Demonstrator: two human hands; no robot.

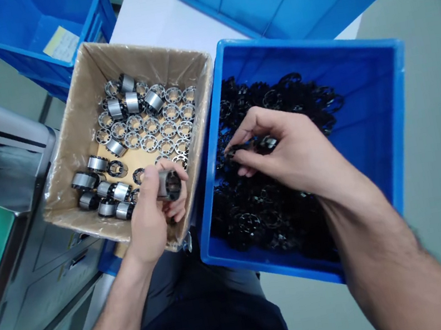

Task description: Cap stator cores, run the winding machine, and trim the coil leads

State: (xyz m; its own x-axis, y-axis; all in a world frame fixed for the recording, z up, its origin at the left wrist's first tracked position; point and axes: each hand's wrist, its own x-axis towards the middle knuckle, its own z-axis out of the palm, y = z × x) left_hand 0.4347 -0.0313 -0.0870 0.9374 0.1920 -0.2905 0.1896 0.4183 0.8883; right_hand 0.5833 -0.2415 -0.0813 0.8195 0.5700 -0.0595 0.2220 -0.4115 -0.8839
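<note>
The left hand (151, 216) is clamping a metal sleeve (170, 184) between thumb and curled fingers over the cardboard box (72, 139), while beyond it the right hand (290, 156) is pinching a black ring (238, 150) on the tangled pile (262, 214) beneath its fingertips, risking snagged neighbours lifting along.

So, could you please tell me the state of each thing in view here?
Left hand: closed around a metal core.
Right hand: pinching a black ring.
Cardboard box: open, plastic-lined, partly filled with metal cores.
Blue bin: open, holding a heap of black rings.
</note>
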